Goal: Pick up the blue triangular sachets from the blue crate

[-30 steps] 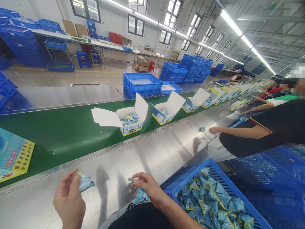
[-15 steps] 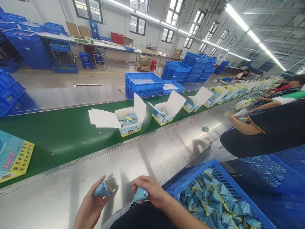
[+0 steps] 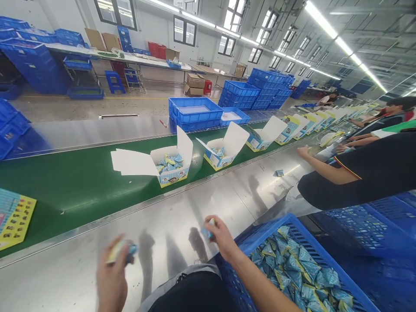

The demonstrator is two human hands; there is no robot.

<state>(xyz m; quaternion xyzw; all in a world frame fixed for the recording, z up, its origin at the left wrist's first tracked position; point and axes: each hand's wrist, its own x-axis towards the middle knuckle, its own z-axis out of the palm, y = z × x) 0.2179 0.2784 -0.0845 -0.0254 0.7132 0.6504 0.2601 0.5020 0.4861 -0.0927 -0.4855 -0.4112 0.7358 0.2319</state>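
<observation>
Above the metal ledge [image 3: 97, 253] at lower left, my left hand [image 3: 113, 273] is closed on a blue and yellow wrapped packet [image 3: 117, 251]; motion blurs both. My right hand [image 3: 221, 236] pinches a similar small packet [image 3: 208, 233], partly hidden by the fingers. Ahead on the green conveyor belt [image 3: 74, 186] stands an open printed box [image 3: 173, 177] with several blue pyramid packets [image 3: 169, 162] inside. Right of it is a second open box [image 3: 218, 161], also holding packets. Beside my right forearm, a blue plastic crate [image 3: 294, 221] is heaped with pyramid packets [image 3: 292, 264].
A printed carton [image 3: 14, 221] lies at the belt's left end. One loose packet [image 3: 278, 173] sits on the ledge, near a co-worker's arm [image 3: 325, 167]. Across the belt are blue trays [image 3: 195, 112], and more open boxes [image 3: 287, 130] line the belt to the right.
My right hand has moved up and right with its packet, and my left hand has moved slightly left. The boxes have shifted left along the belt. The co-worker's arm has stretched out over the ledge.
</observation>
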